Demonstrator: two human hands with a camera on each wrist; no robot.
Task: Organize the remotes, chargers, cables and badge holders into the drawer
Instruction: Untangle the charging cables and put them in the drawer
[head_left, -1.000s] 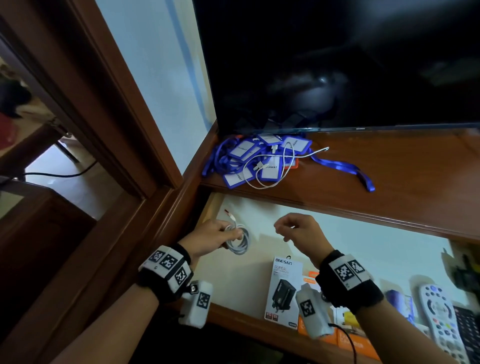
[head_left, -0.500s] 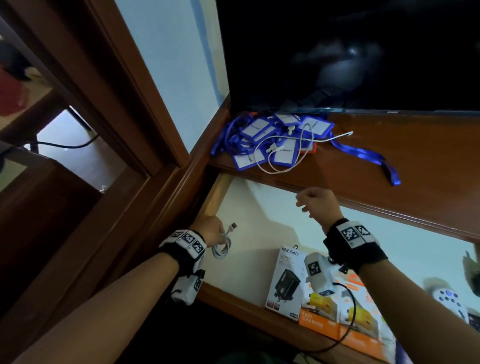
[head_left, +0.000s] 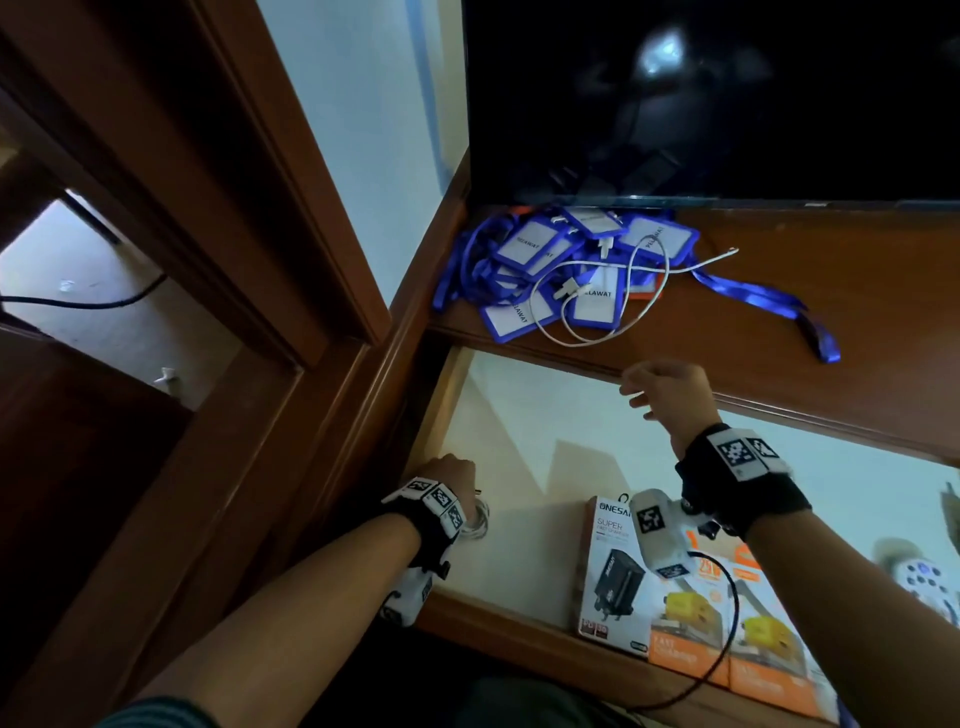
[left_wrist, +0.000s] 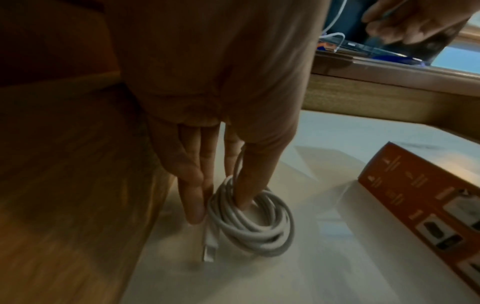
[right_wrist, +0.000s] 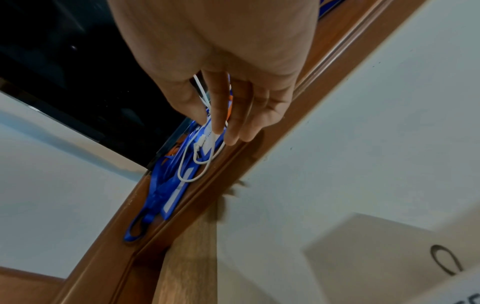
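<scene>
Under left hand (left_wrist: 207, 127), coiled white cable (left_wrist: 252, 222)

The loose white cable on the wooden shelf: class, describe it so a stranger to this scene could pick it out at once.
Find the dark TV screen; on the wooden shelf below it lies a pile of blue badge holders. The loose white cable sprawls in open loops over that pile. Unlike the coiled cable that the left hand holds down in the drawer, it is uncoiled and untouched.
</scene>
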